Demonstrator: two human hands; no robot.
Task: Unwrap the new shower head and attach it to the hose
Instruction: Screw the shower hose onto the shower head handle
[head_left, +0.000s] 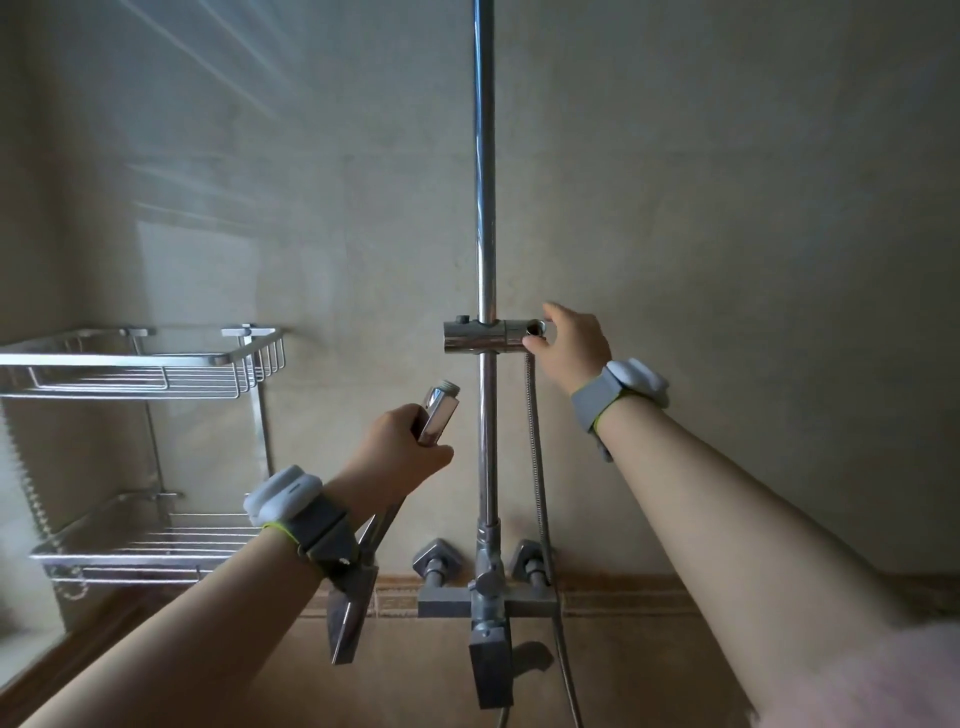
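My left hand (402, 449) grips the chrome shower head (438, 413) by its square handle, threaded end pointing up toward the rail; its flat spray face (348, 618) hangs below my wrist. No wrapping is on it. My right hand (569, 345) is at the right end of the chrome holder bracket (475, 336) on the vertical rail (485, 208), thumb and fingers around the bracket's socket. The metal hose (537, 457) hangs from just under that hand down past the tap; its top end is hidden by my fingers.
A chrome mixer tap (485, 597) with a downward spout sits at the rail's foot. A two-tier wire shelf (140, 364) is fixed in the left corner. Beige wall fills the right side. Both wrists wear grey bands with white units.
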